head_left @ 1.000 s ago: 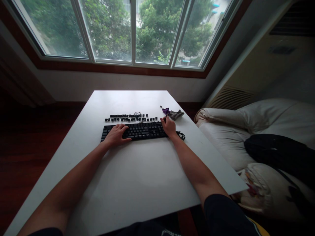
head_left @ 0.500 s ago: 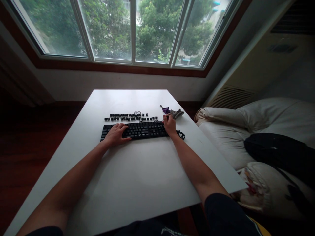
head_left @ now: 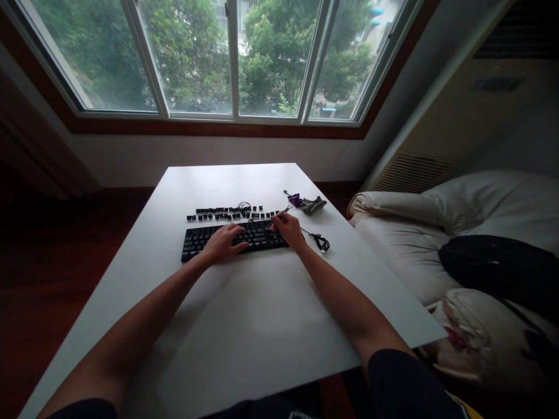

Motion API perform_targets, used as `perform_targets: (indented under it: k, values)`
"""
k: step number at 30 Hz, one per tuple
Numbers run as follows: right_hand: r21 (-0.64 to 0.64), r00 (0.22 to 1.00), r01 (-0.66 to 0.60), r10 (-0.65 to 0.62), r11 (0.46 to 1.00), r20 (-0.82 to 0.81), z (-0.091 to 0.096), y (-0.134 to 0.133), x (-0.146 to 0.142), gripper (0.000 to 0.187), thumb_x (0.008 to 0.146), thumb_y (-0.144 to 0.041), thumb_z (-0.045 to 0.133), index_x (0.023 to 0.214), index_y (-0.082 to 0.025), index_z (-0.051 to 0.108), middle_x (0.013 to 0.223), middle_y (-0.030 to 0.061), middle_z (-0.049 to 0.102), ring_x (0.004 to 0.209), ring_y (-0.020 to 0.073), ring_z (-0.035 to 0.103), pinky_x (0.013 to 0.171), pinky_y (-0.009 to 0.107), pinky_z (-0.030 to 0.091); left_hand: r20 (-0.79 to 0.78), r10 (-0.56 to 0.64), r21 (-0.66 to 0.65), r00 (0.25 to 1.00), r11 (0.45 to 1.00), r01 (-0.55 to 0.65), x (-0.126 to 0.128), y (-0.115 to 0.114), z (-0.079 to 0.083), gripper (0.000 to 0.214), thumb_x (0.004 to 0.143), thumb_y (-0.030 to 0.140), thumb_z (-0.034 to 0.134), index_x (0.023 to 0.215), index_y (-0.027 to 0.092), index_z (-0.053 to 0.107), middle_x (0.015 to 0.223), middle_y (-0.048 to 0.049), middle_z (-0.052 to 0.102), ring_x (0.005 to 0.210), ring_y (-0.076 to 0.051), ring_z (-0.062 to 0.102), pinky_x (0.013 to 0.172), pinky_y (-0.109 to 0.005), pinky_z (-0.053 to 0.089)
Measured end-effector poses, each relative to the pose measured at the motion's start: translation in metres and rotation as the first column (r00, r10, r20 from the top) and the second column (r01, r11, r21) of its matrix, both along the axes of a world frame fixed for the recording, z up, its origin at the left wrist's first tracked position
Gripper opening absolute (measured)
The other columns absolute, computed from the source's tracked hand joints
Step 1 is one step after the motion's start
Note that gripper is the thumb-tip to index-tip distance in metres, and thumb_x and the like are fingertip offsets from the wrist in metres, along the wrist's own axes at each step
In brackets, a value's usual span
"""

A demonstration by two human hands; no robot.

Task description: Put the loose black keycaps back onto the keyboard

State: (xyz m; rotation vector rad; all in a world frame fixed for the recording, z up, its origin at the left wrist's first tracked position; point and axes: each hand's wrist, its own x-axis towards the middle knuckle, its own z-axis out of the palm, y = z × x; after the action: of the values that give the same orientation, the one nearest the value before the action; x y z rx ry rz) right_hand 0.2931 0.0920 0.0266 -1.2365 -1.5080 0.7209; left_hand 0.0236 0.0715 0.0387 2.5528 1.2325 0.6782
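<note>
A black keyboard (head_left: 258, 234) lies on the white table. My left hand (head_left: 222, 243) rests over its left-middle part, palm down, with the thumb apart from the fingers. Over the keyboard's right part, my right hand (head_left: 288, 228) is closed in a pinch around a thin, pen-like tool (head_left: 285, 211). One pale end of this tool sticks up past the fingers; its exact kind is too small to tell, and its lower end is near the keys. Behind the keyboard, several loose black keycaps (head_left: 229, 216) stand in two rows.
To the right lies a coiled black cable (head_left: 321, 242). Further back are a grey cloth-like bundle (head_left: 313, 205), a purple item (head_left: 294, 200) and a small brush-like tip. A pale sofa (head_left: 397, 233) with a dark bag (head_left: 493, 262) stands right of the table (head_left: 244, 314).
My right hand has moved left from the keyboard's far right end, by the grey bundle, onto its keys, with the thin tool now showing. My left hand has slid right along the keyboard.
</note>
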Motion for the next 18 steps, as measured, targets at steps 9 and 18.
perform_targets:
  k: [9, 18]
  values:
    - [0.056, 0.997, -0.061, 0.064, 0.997, -0.049, 0.005, -0.006, -0.005, 0.044, 0.087, -0.065, 0.058, 0.077, -0.022, 0.062, 0.066, 0.0035, 0.073, 0.063, 0.02, 0.069, 0.067, 0.032, 0.056, 0.323, 0.0, -0.095, 0.946, 0.995, 0.032, 0.049, 0.016, -0.01, 0.027, 0.087, 0.042, 0.065, 0.107, 0.023, 0.069, 0.097, -0.0041, 0.068, 0.081, -0.018, 0.063, 0.071, -0.03, 0.049]
    - [0.068, 0.991, -0.098, 0.104, 0.993, -0.09, 0.001, -0.006, -0.004, 0.042, 0.087, -0.062, 0.059, 0.079, -0.021, 0.063, 0.065, 0.0024, 0.071, 0.061, 0.0181, 0.067, 0.066, 0.031, 0.055, 0.548, 0.033, -0.191, 0.836, 0.978, 0.087, 0.064, 0.018, -0.025, 0.025, 0.087, 0.041, 0.067, 0.102, 0.021, 0.072, 0.091, -0.0039, 0.07, 0.076, -0.016, 0.063, 0.069, -0.028, 0.049]
